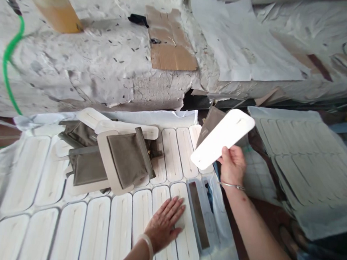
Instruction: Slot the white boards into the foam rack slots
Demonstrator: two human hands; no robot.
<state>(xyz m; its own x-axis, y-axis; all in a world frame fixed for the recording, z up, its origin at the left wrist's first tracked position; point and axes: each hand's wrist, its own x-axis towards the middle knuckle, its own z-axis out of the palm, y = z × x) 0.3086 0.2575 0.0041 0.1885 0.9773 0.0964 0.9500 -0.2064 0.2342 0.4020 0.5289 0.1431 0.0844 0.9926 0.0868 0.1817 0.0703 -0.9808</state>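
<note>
My right hand (233, 168) grips a white rounded oblong panel (222, 140) by its near edge, holding it tilted up at the tray's right side. An olive-grey leather-like piece (212, 123) shows behind that panel; whether it is joined to it is hidden. My left hand (166, 221) lies flat, fingers spread, on the rows of similar white panels, touching one panel (185, 227) at the right end of the front row. Left of my hands, several olive-grey pieces (126, 160) with pale oblong bases lie heaped on the panels.
A paint-spattered, paper-covered bench (106, 64) runs along the back. On it are a bottle of amber liquid (56, 10), a green hose (8, 61) and a cardboard piece (174, 44). Another sheet of pale oblong panels (312, 161) lies at the right.
</note>
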